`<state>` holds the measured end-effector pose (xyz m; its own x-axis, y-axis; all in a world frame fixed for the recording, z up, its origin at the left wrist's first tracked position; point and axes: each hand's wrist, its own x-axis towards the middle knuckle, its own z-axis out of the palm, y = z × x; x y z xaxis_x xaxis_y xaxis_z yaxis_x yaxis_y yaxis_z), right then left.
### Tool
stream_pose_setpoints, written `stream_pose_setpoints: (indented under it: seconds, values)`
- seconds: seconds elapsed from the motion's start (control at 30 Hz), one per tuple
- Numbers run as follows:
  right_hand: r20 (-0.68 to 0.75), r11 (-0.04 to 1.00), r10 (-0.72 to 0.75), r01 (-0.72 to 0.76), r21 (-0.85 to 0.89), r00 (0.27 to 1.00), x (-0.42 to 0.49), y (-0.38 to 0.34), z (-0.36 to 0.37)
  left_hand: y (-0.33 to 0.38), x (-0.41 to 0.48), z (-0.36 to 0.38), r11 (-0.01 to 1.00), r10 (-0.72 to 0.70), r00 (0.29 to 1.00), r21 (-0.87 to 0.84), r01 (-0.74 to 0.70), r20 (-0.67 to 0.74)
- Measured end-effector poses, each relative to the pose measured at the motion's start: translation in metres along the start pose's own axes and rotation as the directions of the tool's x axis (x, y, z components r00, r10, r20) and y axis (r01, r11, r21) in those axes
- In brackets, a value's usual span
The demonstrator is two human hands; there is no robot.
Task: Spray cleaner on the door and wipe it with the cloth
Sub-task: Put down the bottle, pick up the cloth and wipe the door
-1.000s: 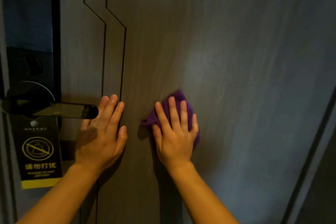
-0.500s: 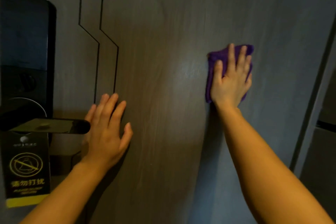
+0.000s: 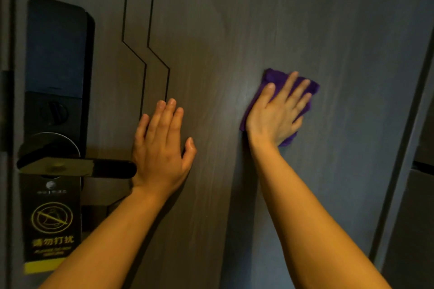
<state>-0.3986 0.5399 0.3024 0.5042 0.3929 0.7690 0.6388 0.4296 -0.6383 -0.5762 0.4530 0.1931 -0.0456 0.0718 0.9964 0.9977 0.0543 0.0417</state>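
A dark grey wood-grain door (image 3: 234,19) fills the view. My right hand (image 3: 277,112) lies flat on a purple cloth (image 3: 274,76) and presses it against the door, right of centre. My left hand (image 3: 162,145) rests flat on the door with fingers spread, just right of the handle, holding nothing. No spray bottle is in view.
A black electronic lock panel (image 3: 56,54) with a lever handle (image 3: 77,168) sits at the left. A black and yellow do-not-disturb tag (image 3: 50,225) hangs from the handle. The door's right edge and frame (image 3: 408,148) run down the right side.
My right hand swept the cloth from low centre up to the right, then came back down and slightly left. My left hand stayed flat beside the handle.
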Motion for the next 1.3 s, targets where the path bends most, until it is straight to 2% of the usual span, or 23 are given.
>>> stream_pose_setpoints:
  seconds: [0.13,0.23,0.3,0.4,0.5,0.57,0.6,0.63,0.67,0.7,0.73,0.77,0.8,0.83,0.9,0.93,1.0,1.07,1.13,1.17,1.2,1.27,1.3]
  values:
    - [0.085,0.946,-0.306,0.313,-0.083,0.948,-0.034,-0.014,0.001,0.000,0.000,-0.001,1.000,0.000,1.000,0.004,0.000,0.019]
    - [0.177,0.834,-0.530,0.548,-0.069,0.829,-0.052,0.004,-0.004,-0.001,0.000,-0.002,1.000,-0.006,1.000,0.021,0.005,0.017]
    - [0.217,0.762,-0.627,0.647,-0.032,0.749,-0.058,0.020,-0.008,0.000,-0.001,-0.002,1.000,-0.010,1.000,0.025,0.009,0.026]
    - [0.266,0.673,-0.719,0.739,0.034,0.643,-0.063,0.046,-0.013,0.003,-0.002,-0.003,0.999,-0.040,0.997,0.003,0.040,0.060]
    - [0.329,0.576,-0.803,0.788,0.218,0.496,-0.062,0.069,-0.024,0.023,-0.006,-0.013,0.978,-0.154,0.978,-0.120,0.171,0.139]
    - [0.398,0.568,-0.810,0.745,0.350,0.430,-0.060,0.077,-0.039,0.046,-0.010,-0.025,0.929,-0.209,0.958,-0.267,0.257,0.194]
    - [0.453,0.602,-0.784,0.698,0.388,0.424,-0.062,0.079,-0.049,0.060,-0.011,-0.034,0.875,-0.255,0.936,-0.353,0.330,0.243]
    - [0.517,0.666,-0.731,0.628,0.401,0.445,-0.063,0.078,-0.061,0.076,-0.011,-0.043,0.783,-0.327,0.889,-0.434,0.444,0.319]
    - [0.578,0.750,-0.651,0.534,0.391,0.492,-0.064,0.077,-0.075,0.093,-0.008,-0.051,0.646,-0.415,0.806,-0.487,0.587,0.422]
    - [0.626,0.832,-0.551,0.423,0.359,0.552,-0.065,0.075,-0.091,0.113,0.000,-0.062,0.451,-0.502,0.665,-0.488,0.747,0.553]
    - [0.657,0.896,-0.443,0.307,0.319,0.610,-0.066,0.072,-0.107,0.129,0.009,-0.072,0.207,-0.545,0.474,-0.437,0.875,0.692]
    - [0.680,0.942,-0.335,0.201,0.271,0.652,-0.064,0.066,-0.124,0.144,0.019,-0.079,-0.049,-0.512,0.272,-0.344,0.938,0.815]
    - [0.702,0.972,-0.226,0.109,0.207,0.675,-0.062,0.060,-0.141,0.155,0.027,-0.085,-0.264,-0.413,0.090,-0.214,0.940,0.906]
    - [0.727,0.991,-0.119,0.032,0.132,0.676,-0.058,0.051,-0.158,0.165,0.033,-0.094,-0.394,-0.262,-0.036,-0.072,0.916,0.964]
    - [0.780,0.996,0.078,-0.086,-0.032,0.621,-0.048,0.035,-0.195,0.183,0.053,-0.120,-0.378,-0.019,-0.127,0.110,0.919,0.992]
    - [0.792,0.989,0.147,-0.099,-0.110,0.593,-0.044,0.029,-0.214,0.194,0.062,-0.133,-0.359,0.047,-0.166,0.172,0.918,0.985]
    - [0.812,0.977,0.202,-0.053,-0.208,0.548,-0.037,0.018,-0.256,0.213,0.073,-0.159,-0.422,0.206,-0.227,0.296,0.857,0.952]
    - [0.844,0.965,0.244,-0.038,-0.258,0.477,-0.027,0.011,-0.301,0.229,0.076,-0.182,-0.408,0.223,-0.262,0.334,0.850,0.939]
    - [0.864,0.948,0.304,-0.040,-0.315,0.403,-0.018,0.009,-0.350,0.243,0.073,-0.204,-0.364,0.278,-0.265,0.357,0.860,0.923]
    - [0.860,0.934,0.352,-0.077,-0.349,0.369,-0.015,0.010,-0.376,0.249,0.073,-0.216,-0.346,0.302,-0.300,0.397,0.850,0.905]
    - [0.845,0.920,0.393,-0.148,-0.364,0.364,-0.012,0.013,-0.402,0.261,0.069,-0.226,-0.331,0.348,-0.313,0.428,0.841,0.884]
    - [0.748,0.866,0.493,-0.336,-0.371,0.445,-0.011,0.018,-0.458,0.284,0.072,-0.252,-0.277,0.458,-0.360,0.515,0.811,0.813]
    - [0.664,0.805,0.582,-0.446,-0.391,0.469,-0.012,0.021,-0.485,0.298,0.073,-0.264,-0.248,0.515,-0.375,0.552,0.796,0.771]
